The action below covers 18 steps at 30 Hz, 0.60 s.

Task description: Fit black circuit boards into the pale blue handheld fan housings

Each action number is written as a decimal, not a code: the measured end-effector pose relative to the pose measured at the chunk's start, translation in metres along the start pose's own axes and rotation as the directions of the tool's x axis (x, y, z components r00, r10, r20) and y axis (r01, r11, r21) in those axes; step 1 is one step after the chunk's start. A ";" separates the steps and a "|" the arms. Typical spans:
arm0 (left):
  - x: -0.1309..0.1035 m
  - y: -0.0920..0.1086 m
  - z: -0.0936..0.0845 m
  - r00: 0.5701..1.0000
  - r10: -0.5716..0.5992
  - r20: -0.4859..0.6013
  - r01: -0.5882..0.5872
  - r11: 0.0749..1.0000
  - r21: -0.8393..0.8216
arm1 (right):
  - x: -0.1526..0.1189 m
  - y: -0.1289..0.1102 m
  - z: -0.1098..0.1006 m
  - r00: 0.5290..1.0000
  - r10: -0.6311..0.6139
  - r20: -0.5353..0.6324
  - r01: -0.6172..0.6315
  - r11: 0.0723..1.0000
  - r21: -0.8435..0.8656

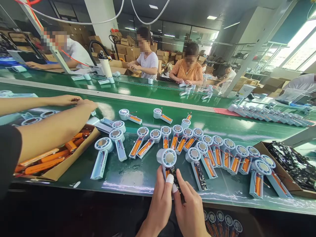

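At the bench's front edge, both my hands hold one light-blue handheld fan, its round head pointing away from me and its handle open. My left hand grips the handle's left side, with a white cover on the thumb. My right hand pinches the black circuit board lying in the handle; the covered thumbs nearly meet over it. Just right lies another fan with a black board. Around them are several open fans with orange batteries and red wires.
On the left, a neighbour's arms reach over a cardboard box of orange batteries. A box of black boards stands at right. Green conveyor runs behind; people work beyond it. More fans lie below the bench edge.
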<state>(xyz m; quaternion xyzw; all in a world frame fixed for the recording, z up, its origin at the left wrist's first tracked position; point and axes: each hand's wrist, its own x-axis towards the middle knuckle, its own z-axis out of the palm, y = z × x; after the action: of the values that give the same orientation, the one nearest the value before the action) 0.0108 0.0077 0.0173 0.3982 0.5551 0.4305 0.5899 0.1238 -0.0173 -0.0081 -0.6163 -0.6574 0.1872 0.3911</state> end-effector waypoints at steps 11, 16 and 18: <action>0.004 -0.020 0.005 0.997 0.042 -0.058 -0.042 0.999 0.008 | -0.001 -0.005 0.004 0.978 -0.131 0.164 0.183 0.914 -0.362; 0.006 -0.010 0.004 0.998 0.050 -0.033 -0.049 0.999 0.021 | -0.005 -0.009 -0.001 0.940 -0.041 0.338 0.213 0.845 -0.490; 0.009 -0.007 0.003 1.000 -0.008 -0.009 0.008 1.000 -0.005 | -0.005 -0.010 -0.002 0.927 -0.050 0.373 0.237 0.847 -0.477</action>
<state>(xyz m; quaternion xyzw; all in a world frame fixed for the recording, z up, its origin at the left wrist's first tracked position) 0.0144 0.0140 0.0080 0.3927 0.5582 0.4312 0.5901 0.1182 -0.0241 -0.0013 -0.6035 -0.7864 0.0804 0.1039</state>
